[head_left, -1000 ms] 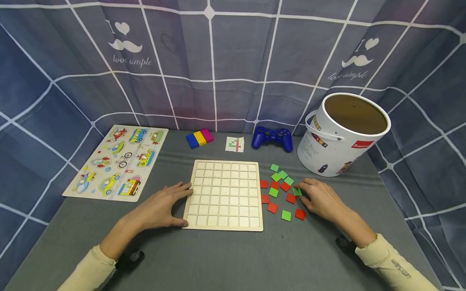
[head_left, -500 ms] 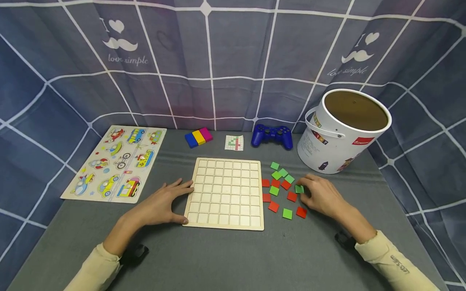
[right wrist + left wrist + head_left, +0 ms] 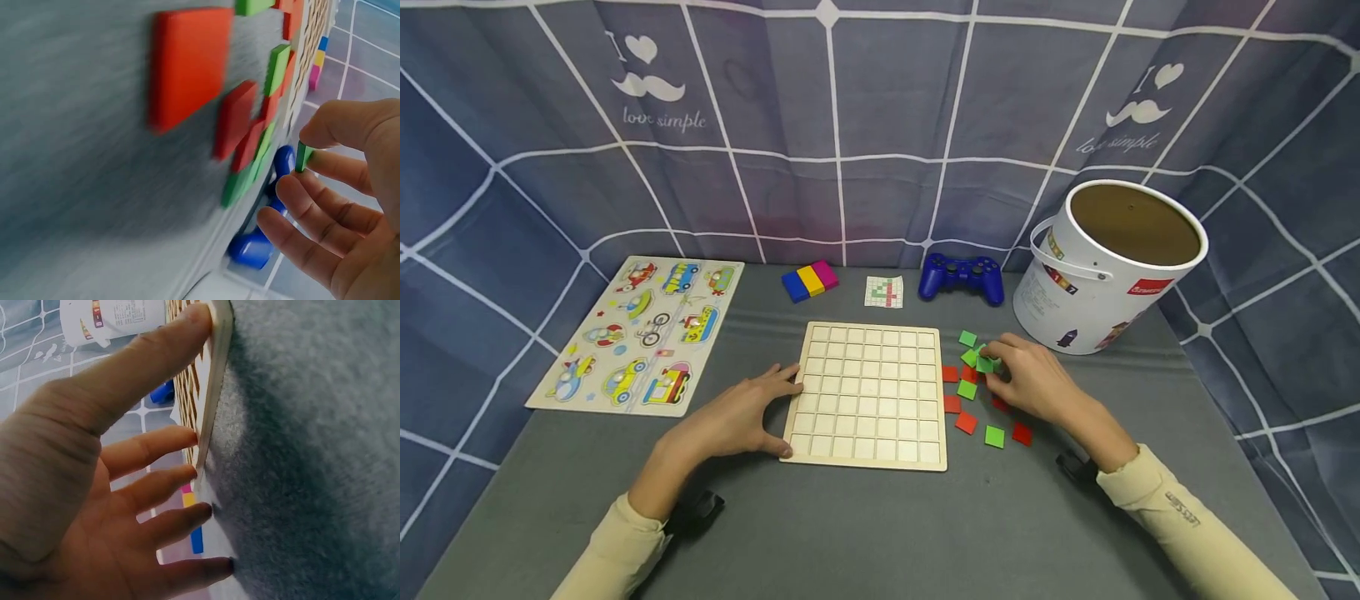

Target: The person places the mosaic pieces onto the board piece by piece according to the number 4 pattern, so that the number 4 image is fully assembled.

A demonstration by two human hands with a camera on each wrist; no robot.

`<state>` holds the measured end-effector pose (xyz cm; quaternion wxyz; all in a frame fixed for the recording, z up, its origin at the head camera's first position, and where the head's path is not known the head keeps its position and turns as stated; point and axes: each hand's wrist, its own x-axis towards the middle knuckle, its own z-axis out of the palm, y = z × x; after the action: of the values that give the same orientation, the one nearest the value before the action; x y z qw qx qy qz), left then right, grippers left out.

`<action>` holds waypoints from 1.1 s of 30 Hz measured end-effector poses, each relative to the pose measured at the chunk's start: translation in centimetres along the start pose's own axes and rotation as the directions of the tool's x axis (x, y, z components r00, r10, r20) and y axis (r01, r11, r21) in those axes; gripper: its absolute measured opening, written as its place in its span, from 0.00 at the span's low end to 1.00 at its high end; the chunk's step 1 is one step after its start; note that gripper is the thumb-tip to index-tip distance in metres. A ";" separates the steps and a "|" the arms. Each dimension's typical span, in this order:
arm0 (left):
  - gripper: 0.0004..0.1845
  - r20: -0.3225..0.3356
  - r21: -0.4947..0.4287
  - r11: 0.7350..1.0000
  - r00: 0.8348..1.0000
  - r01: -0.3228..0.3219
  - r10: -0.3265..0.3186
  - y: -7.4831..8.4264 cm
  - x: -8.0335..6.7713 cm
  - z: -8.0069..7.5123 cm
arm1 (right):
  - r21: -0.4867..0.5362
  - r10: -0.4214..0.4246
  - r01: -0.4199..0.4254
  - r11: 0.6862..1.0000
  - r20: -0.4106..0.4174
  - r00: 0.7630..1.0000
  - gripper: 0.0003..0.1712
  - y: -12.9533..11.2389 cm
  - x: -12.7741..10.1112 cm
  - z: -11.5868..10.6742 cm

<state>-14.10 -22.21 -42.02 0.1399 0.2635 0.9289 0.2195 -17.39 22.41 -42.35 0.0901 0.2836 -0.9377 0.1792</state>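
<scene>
A pale wooden grid board (image 3: 868,392) with empty cells lies flat on the grey table. My left hand (image 3: 752,408) rests against its left edge, fingers straight; in the left wrist view the fingertips (image 3: 194,434) touch the board's rim (image 3: 215,394). Right of the board lie several loose red and green square tiles, such as a red tile (image 3: 966,422) and a green one (image 3: 995,436). My right hand (image 3: 1022,379) hovers over them and pinches a green tile (image 3: 986,363) between thumb and forefinger. That pinched tile (image 3: 304,156) is held clear of the table.
A white bucket (image 3: 1105,267) stands at the back right, open and brown inside. Along the back lie a blue gamepad (image 3: 961,279), a small pattern card (image 3: 883,292) and a blue-yellow-pink block (image 3: 810,281). A vehicle puzzle board (image 3: 643,333) lies at the left. Checked cloth walls surround the table.
My right hand picked a green tile out of the pile and carried it left and back, towards the board. My left hand has stayed at the board's edge.
</scene>
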 end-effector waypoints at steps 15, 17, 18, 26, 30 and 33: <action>0.47 0.005 -0.034 0.999 1.000 -0.005 0.005 -0.2 0.4 0.3 | 0.035 -0.017 0.015 0.999 0.062 0.998 0.15 -1.7 4.9 1.9; 0.47 0.003 -0.031 1.000 1.000 -0.005 0.005 -0.3 0.4 0.2 | 0.040 -0.026 0.023 0.999 0.063 0.998 0.15 -1.9 5.4 2.3; 0.46 0.001 -0.029 1.000 1.000 -0.006 0.006 -0.3 0.4 0.2 | 0.040 -0.028 0.026 0.999 0.064 0.998 0.15 -2.0 5.7 2.4; 0.45 0.000 -0.047 0.999 1.000 -0.004 0.004 -0.2 0.3 0.3 | 0.011 -0.053 0.052 0.999 0.112 0.992 0.15 -3.0 8.1 3.3; 0.45 -0.001 -0.054 0.999 1.000 -0.002 0.002 -0.2 0.3 0.4 | 0.015 -0.058 0.057 0.998 0.131 0.990 0.15 -3.6 9.5 3.8; 0.45 -0.003 -0.055 0.999 1.000 -0.001 0.001 -0.3 0.2 0.4 | 0.023 -0.066 0.064 0.998 0.133 0.989 0.15 -4.0 10.4 4.3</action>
<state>-14.29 -22.17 -42.51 0.1457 0.2598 0.9226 0.2452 -23.91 12.45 -42.34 0.0303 0.3262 -0.9302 0.1654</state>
